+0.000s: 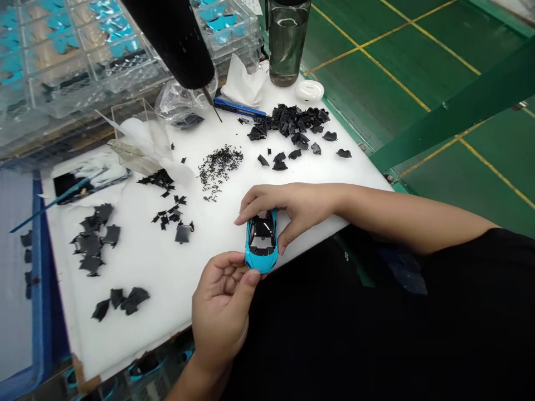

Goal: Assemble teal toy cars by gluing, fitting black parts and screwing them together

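Note:
A blue toy car body (pixel 262 260) with black window parts is held at the near edge of the white work board (pixel 167 278). My left hand (pixel 223 301) pinches its near end between thumb and fingers. Around the far end curls my right hand (pixel 292 209), thumb on one side and fingers on the other. Beyond the hands lies a scatter of tiny black screws (pixel 220 167). A black electric screwdriver (pixel 188 53) hangs above the board, its bit pointing down.
Black plastic parts (pixel 296 122) are heaped at the back right, with flat black pieces (pixel 91 239) on the left. A bottle (pixel 287 42), white case (pixel 310 90) and blue pen-like tool (pixel 240 107) stand or lie behind. Clear trays (pixel 54 72) hold blue parts.

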Demonstrator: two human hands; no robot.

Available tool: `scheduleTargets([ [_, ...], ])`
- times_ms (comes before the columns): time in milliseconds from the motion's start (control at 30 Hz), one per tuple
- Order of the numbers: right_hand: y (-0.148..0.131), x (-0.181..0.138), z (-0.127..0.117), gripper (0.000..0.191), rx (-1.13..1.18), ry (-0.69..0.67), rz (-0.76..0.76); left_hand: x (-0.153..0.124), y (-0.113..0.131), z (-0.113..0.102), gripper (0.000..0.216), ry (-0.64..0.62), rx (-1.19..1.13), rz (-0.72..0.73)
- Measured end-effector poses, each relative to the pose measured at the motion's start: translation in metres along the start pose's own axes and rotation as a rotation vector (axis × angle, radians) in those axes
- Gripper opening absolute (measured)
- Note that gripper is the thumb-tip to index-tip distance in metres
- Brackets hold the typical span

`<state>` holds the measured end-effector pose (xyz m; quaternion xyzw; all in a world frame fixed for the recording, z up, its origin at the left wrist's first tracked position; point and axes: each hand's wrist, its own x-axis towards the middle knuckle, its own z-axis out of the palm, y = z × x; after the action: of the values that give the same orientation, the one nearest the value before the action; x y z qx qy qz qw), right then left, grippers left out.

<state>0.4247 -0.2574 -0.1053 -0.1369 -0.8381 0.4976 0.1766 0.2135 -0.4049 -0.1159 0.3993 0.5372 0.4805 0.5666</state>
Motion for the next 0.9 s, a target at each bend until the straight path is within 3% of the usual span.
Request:
scheduleTargets([
  [333,0.01,-0.001,0.003,0.084,-0.045,0.049,-0.061,0.001,0.003,0.005,0.021,0.023,0.001,-0.031],
  [900,0.015,-0.002,0.006,0.078,-0.011,0.102,-0.143,0.0,-0.001,0.004,0.024,0.017,0.007,-0.01],
])
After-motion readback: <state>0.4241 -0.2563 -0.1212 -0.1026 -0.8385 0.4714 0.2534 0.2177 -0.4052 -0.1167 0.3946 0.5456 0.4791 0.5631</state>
